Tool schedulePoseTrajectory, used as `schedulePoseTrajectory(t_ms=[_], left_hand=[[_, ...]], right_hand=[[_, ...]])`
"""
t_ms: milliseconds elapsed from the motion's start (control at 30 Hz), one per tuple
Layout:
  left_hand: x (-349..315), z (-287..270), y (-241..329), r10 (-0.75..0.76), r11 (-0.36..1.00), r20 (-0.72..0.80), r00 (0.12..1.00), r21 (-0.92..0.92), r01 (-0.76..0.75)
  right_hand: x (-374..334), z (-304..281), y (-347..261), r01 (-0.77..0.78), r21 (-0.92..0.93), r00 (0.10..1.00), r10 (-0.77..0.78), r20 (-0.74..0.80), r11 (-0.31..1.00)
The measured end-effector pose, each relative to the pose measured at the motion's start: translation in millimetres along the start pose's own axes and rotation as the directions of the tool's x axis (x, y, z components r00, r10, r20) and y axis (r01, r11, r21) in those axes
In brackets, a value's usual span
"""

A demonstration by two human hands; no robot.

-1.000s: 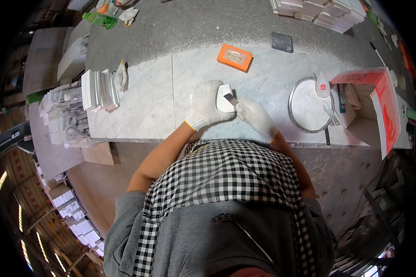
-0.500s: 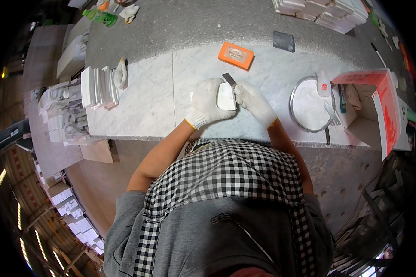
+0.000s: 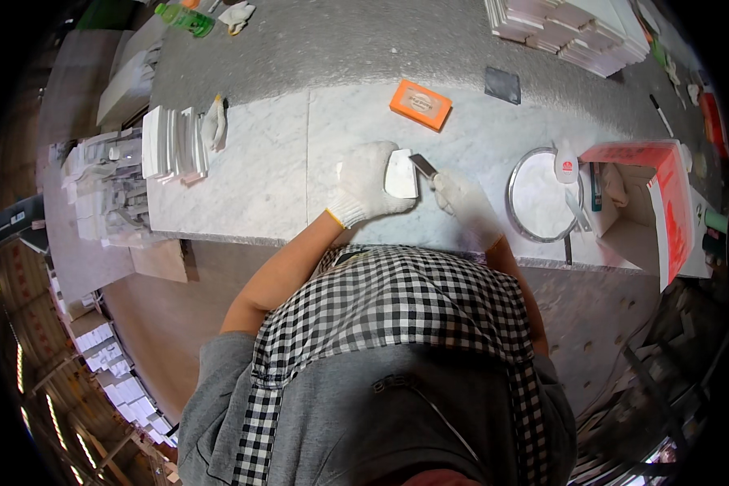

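My left hand, in a white knit glove, is closed around a small white tile-like piece held over the pale marble slab. The piece's flat face points up, and my fingers cover its left side. Just to its right, my gloved right hand grips a small flat-bladed scraper, its dark blade angled up and left toward the piece's top corner. A narrow gap shows between blade and piece. Motion blurs the right hand slightly.
Beyond the hands lies an orange box and a dark square pad. To the right are a round tray of white material, a white bottle and an open red carton. White pieces stand stacked at left, beside a glove.
My right hand has moved right and slightly down with the scraper, opening a gap from the white piece. The left hand keeps its hold. The whole view has shifted slightly.
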State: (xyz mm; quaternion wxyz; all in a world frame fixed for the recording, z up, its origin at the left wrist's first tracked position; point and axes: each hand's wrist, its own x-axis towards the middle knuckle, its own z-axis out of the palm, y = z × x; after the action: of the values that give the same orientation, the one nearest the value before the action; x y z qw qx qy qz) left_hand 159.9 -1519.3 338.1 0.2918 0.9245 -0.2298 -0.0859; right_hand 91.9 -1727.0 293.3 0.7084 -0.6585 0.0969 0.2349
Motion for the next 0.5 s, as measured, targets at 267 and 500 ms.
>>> schedulePoseTrajectory(t_ms=[267,500], left_hand=[[-1,-2,-1,0.019,1.0,-0.024,1.0,-0.005,-0.02],[-1,-6,1,-0.031,0.999,0.041,0.999,0.011,0.03]], right_hand=[[-8,5,-81,-0.03,-0.546,0.992,-0.044,-0.121,0.837],[-13,12,-94,0.069,-0.819,0.984,-0.175,-0.039,0.57]])
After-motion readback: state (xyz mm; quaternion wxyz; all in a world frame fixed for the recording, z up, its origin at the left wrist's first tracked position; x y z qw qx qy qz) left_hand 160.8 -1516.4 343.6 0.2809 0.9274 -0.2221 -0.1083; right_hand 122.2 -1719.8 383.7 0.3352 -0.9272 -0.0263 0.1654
